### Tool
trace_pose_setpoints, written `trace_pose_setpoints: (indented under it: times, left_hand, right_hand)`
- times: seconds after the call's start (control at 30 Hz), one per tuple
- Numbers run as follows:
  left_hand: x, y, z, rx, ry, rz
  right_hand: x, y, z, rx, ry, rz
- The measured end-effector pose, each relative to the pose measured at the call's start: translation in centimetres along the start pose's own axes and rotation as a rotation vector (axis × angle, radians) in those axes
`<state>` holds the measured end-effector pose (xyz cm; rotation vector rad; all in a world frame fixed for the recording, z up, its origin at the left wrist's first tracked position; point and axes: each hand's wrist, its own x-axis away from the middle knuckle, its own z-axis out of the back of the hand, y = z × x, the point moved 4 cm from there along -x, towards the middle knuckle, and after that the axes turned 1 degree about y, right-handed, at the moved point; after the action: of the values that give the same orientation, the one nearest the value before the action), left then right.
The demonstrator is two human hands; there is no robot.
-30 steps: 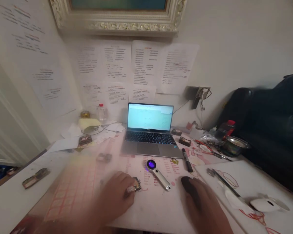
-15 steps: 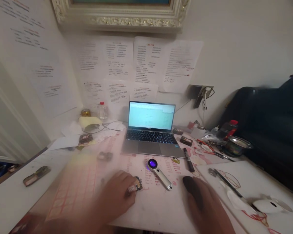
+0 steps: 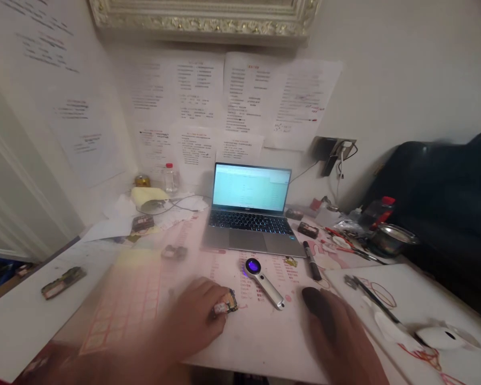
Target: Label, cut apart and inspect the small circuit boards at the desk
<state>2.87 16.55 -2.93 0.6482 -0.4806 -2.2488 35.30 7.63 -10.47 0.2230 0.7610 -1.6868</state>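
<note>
Barely moved since earlier, the left hand (image 3: 190, 321) seems pinched on a small dark circuit board (image 3: 226, 303); the right hand (image 3: 339, 337) lies open beside a white-handled magnifier (image 3: 263, 282).

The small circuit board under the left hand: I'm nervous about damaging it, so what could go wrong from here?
The circuit board might skid under the left hand on the smooth-looking printed mat, since only those fingers seem to hold it. It could then hit the handheld magnifier lying just beside it. The right hand also rests near that magnifier, so a careless move might knock it into the board.
</note>
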Motion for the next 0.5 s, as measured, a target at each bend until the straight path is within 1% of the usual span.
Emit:
trace_pose_setpoints:
  times: [0.07, 0.13, 0.33, 0.5]
  left_hand:
    - [0.0, 0.0, -0.2, 0.000, -0.045, 0.022]
    - [-0.1, -0.1, -0.2, 0.009, -0.058, 0.025]
    - [0.1, -0.4, -0.4, 0.014, -0.051, 0.023]
    - [0.1, -0.8, -0.7, 0.011, -0.032, 0.021]
  right_hand:
    - [-0.1, 0.2, 0.2, 0.015, -0.006, 0.006]
    - [-0.2, 0.4, 0.4, 0.027, -0.023, 0.007]
    - [-0.3, 0.1, 0.9, 0.018, -0.075, -0.025]
    - [-0.4, -0.8, 1.5, 0.006, -0.047, -0.084]
